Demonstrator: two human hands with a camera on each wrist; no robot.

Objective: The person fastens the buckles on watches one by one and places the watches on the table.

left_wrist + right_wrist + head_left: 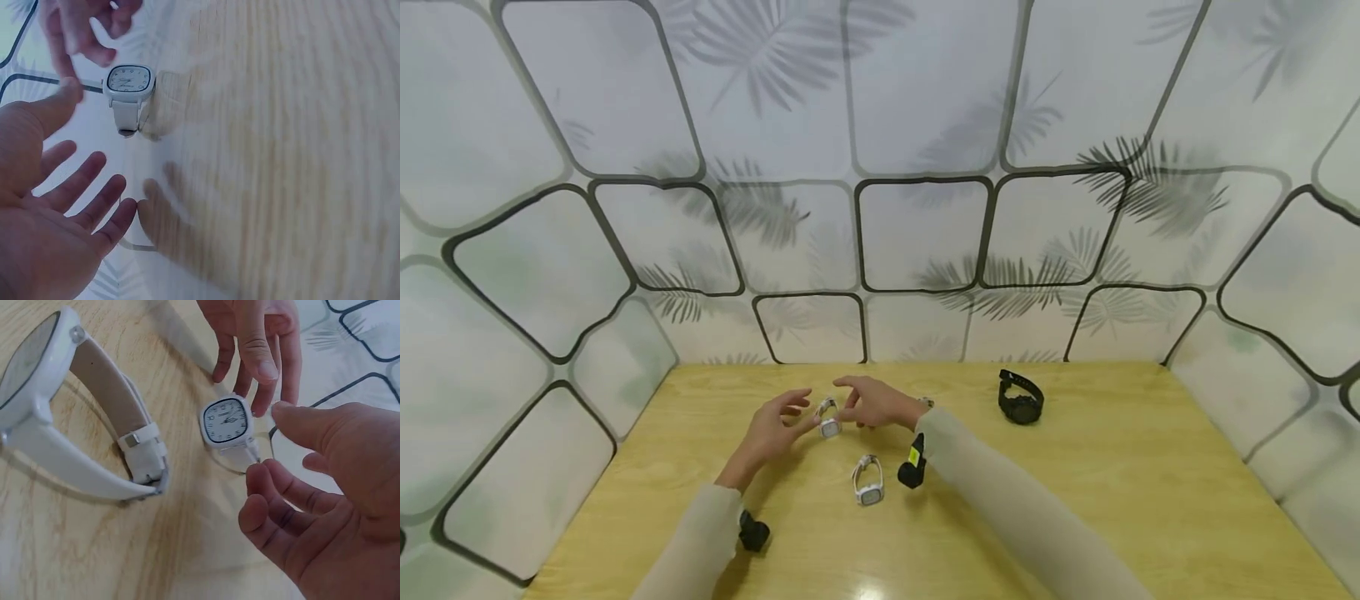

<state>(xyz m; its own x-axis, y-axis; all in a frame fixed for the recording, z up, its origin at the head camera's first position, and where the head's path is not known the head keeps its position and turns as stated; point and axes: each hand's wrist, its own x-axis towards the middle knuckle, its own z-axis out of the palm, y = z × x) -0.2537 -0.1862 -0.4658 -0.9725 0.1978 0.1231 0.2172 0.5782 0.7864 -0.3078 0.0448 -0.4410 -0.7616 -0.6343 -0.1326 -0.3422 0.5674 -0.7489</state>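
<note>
A white wristwatch (pixel 830 428) with a squarish dial stands on the table between my two hands. My left hand (pixel 772 429) is to the left of it, fingers spread and nothing held, as its palm (pixel 50 231) shows in the left wrist view. From the right, my right hand (pixel 876 402) reaches beside the watch, its fingers loosely bent. In the right wrist view those fingertips (pixel 257 478) come close to the strap of the watch (pixel 226 420); whether they touch it I cannot tell. Nearer to me stands a second white watch (pixel 869 495), its strap buckled in a loop.
A black watch (pixel 1022 408) lies at the back right of the wooden table (pixel 1075 500). Behind my right wrist, part of another small light-coloured thing (pixel 927 402) shows. A patterned wall (pixel 917 325) borders the table's back and sides.
</note>
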